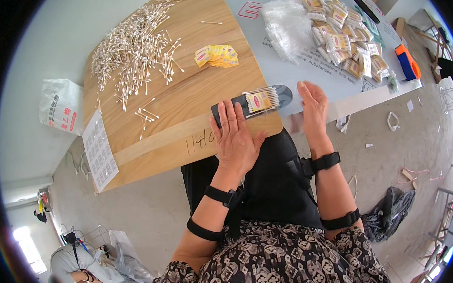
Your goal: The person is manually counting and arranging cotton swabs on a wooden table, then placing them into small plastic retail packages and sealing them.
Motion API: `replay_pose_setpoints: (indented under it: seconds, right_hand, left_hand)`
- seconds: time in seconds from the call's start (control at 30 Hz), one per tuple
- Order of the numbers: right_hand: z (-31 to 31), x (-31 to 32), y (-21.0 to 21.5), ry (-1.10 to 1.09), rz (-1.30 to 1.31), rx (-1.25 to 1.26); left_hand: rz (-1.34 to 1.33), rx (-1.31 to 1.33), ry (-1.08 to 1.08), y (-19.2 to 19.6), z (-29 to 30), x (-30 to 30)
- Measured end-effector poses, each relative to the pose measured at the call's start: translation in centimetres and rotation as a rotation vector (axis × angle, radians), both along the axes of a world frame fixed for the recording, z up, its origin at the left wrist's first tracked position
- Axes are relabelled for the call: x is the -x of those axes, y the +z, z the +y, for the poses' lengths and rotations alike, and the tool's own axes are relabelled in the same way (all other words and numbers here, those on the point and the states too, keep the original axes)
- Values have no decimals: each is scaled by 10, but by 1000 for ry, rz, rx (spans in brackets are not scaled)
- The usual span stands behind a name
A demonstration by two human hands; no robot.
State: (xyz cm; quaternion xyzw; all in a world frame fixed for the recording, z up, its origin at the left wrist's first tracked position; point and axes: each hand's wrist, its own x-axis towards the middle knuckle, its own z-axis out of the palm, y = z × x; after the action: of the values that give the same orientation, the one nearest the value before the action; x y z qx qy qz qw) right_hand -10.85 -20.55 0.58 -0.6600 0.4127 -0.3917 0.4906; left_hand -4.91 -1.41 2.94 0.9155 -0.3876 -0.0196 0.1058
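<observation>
My left hand [235, 141] lies flat at the table's near edge, its outstretched fingers resting on a narrow black holder [285, 94] with a rounded right end. On that holder sits a small row of cotton swabs [273, 97] with a yellow card [258, 102] over them. Just right of the holder's tip is my right hand [314, 106], raised on edge with fingers bent and pressed together; anything between them is too clear or small to make out. Beyond the holder, several yellow cards [217, 56] lie in an overlapping pile.
A big heap of loose cotton swabs [134, 49] covers the wooden table's far left. Clear plastic bags [286, 28] and packed swab packets [339, 43] lie on the grey surface at right, near an orange-and-blue tool [408, 63]. A printed sheet [100, 150] hangs over the left edge.
</observation>
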Motion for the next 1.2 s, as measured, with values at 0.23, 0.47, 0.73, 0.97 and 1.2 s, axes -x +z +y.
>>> replay_pose_setpoints:
  seconds: [0.23,0.47,0.73,0.97,1.2]
  right_hand:
    - [16,-8,-18,266,-469,-1074]
    - [26,-17,-13,217,-472,-973]
    - [28,-20,-17,158,-463,-946]
    - [27,-18,-15,163,-480,-940]
    - [36,-22,2,125,-457,-938]
  left_hand:
    - [5,23,-16,-1,-4,7]
    - [1,55,29,-4,-7,-4]
    - [26,13,18,-6,-23,-12]
    - [6,51,34,-1,-5,-1]
    - [0,45,-4,-5,-7,9]
